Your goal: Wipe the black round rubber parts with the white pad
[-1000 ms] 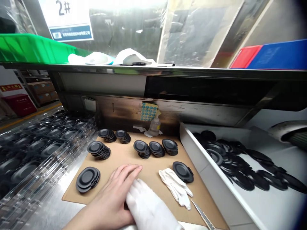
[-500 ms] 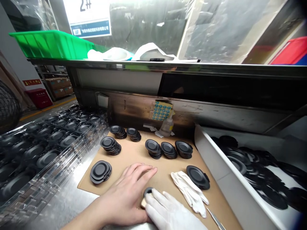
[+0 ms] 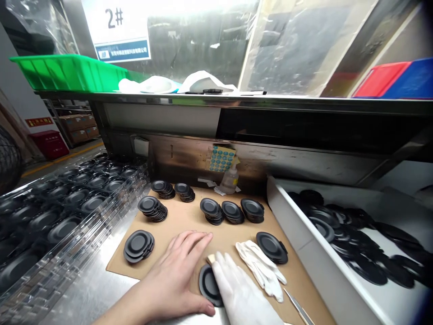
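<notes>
My bare left hand [image 3: 174,275] lies flat on the brown cardboard sheet [image 3: 184,225], fingers stretched forward, thumb against a black round disc [image 3: 207,284]. My right hand [image 3: 237,289], in a white glove with a bare fingertip showing, rests on the right side of that disc and covers part of it. Several small stacks of the same black discs [image 3: 152,208] stand on the cardboard further back. Another low stack [image 3: 138,245] lies left of my left hand.
A loose white glove [image 3: 260,266] and a single black disc [image 3: 271,247] lie to the right, with metal tweezers [image 3: 297,307] near the front edge. A white bin [image 3: 297,253] of black discs stands at right. Clear trays [image 3: 61,216] of discs at left. A small bottle [image 3: 230,180] at the back.
The black disc has come out from under my hands and now shows between them. My gloved right hand has shifted onto its right side; my left hand stays flat.
</notes>
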The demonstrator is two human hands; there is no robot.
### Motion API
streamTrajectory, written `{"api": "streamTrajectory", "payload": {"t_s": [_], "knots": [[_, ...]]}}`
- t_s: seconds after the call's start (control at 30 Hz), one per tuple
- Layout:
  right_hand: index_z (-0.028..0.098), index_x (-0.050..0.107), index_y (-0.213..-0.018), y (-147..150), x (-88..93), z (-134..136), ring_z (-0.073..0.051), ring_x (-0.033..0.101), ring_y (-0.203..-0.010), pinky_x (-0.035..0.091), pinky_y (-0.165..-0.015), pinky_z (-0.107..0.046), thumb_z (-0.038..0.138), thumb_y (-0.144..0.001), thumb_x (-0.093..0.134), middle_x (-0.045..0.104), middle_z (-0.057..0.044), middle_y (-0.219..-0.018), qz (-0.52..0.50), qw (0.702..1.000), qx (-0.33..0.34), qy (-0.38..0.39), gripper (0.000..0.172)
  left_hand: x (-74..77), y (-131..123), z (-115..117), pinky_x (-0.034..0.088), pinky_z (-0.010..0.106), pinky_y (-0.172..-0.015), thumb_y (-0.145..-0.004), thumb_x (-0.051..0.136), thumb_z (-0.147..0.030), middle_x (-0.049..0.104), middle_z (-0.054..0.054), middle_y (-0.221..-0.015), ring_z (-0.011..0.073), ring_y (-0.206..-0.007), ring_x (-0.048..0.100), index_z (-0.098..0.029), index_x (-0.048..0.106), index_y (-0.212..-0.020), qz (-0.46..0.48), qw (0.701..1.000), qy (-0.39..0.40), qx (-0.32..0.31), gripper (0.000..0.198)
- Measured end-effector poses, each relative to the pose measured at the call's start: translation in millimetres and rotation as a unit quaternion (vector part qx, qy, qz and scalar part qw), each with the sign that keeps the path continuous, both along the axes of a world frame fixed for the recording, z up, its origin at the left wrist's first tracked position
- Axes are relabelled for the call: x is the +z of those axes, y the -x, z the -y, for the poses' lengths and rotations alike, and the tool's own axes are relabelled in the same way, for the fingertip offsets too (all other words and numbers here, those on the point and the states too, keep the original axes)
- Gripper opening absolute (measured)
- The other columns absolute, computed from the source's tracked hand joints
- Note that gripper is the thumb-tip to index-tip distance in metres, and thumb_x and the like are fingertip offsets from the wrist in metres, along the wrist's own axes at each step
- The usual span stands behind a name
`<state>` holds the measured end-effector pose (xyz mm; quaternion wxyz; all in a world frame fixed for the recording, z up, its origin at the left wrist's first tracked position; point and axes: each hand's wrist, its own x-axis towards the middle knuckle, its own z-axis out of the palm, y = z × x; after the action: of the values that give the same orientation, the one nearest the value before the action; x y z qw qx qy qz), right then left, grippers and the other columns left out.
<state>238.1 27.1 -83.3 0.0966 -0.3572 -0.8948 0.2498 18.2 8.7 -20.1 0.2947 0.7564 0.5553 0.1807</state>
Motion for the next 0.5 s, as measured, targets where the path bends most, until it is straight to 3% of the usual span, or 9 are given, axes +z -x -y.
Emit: {"api": "streamTrajectory", "payload": {"t_s": [0.1, 0.23, 0.3, 0.4, 0.5], "knots": [[0.028, 0.052, -0.155, 8, -2.2, -5, -0.038, 0.051, -0.144, 0.042, -0.12, -0.067, 0.033, -0.104, 0.067, 0.05, -0.015, -0.16, 0.007, 1.0, -0.01, 0.0, 0.053, 0.6, 0, 0, 0.031, 0.054, -0.131, -0.066, 0.1, -0.052, 0.037, 0.003, -0.171, 0.0332, -0.157, 0.03, -0.039, 0.024, -0.169, -0.001, 1.0, -0.002, -0.004, 0.128], [0.025, 0.05, -0.157, 12, 8.4, -11, -0.038, 0.048, -0.147, 0.04, -0.121, -0.069, 0.037, -0.103, 0.07, 0.045, -0.015, -0.165, -0.005, 0.999, 0.035, -0.004, 0.059, -1.6, -1, 2, 0.029, 0.051, -0.133, -0.07, 0.094, -0.036, 0.037, 0.002, -0.17, 0.0314, -0.158, 0.029, -0.038, 0.025, -0.168, -0.007, 1.0, -0.026, 0.002, 0.121], [0.025, 0.051, -0.157, 2, 14.2, -8, -0.036, 0.051, -0.146, 0.042, -0.122, -0.064, 0.031, -0.103, 0.069, 0.048, -0.014, -0.163, -0.003, 0.998, 0.064, -0.004, 0.057, -2.3, -1, 3, 0.029, 0.051, -0.133, -0.072, 0.09, -0.033, 0.037, 0.003, -0.17, 0.0313, -0.157, 0.03, -0.037, 0.025, -0.168, -0.007, 0.999, -0.037, 0.006, 0.116], [0.028, 0.05, -0.158, -18, 19.2, -1, -0.033, 0.055, -0.144, 0.045, -0.124, -0.052, 0.014, -0.102, 0.06, 0.053, -0.011, -0.161, 0.009, 0.995, 0.093, -0.026, 0.058, -2.1, -1, 3, 0.03, 0.053, -0.132, -0.071, 0.093, -0.042, 0.039, 0.004, -0.17, 0.033, -0.157, 0.031, -0.037, 0.026, -0.168, 0.004, 1.0, -0.028, 0.002, 0.118], [0.027, 0.048, -0.16, -16, 18.9, 1, -0.034, 0.057, -0.143, 0.047, -0.122, -0.05, 0.01, -0.101, 0.057, 0.054, -0.011, -0.16, 0.007, 0.992, 0.101, -0.072, 0.063, -2.8, -1, 3, 0.03, 0.053, -0.132, -0.069, 0.093, -0.041, 0.037, 0.004, -0.17, 0.0338, -0.157, 0.03, -0.037, 0.026, -0.168, 0.007, 1.0, -0.017, -0.003, 0.12]]}}
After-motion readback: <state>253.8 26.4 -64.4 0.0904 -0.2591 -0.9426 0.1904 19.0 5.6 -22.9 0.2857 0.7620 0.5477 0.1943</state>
